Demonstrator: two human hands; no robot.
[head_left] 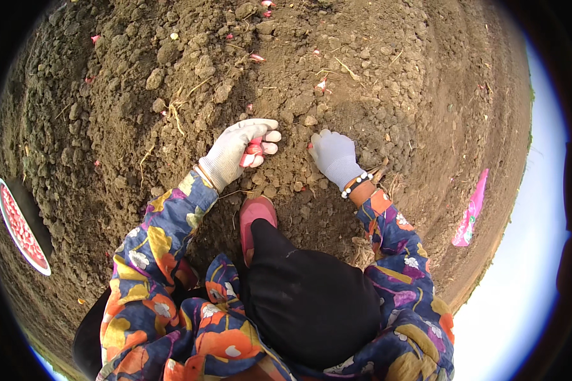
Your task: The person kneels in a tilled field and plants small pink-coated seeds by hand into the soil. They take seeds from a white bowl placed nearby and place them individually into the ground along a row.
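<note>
My left hand (236, 147), in a pale work glove, is cupped just above the soil. Several pink-coated cloves (254, 149), which look like garlic, lie in its curled fingers. To the right, my right hand (333, 152), in a grey-white glove, is down at the soil with its fingers bent together. A bit of a red-pink clove (310, 145) shows at its fingertips; the rest is hidden behind them. Ahead of the hands, a clove (322, 85) sits on the loose brown soil (286, 105), and another clove (256, 57) lies farther up.
At far left stands a white-rimmed basin (47, 272) full of pink cloves. A bright pink plastic bag (472, 212) lies on the ground at right. My pink shoe (258, 214) is planted between my arms. Clods and dry root bits (175, 112) are scattered over the soil.
</note>
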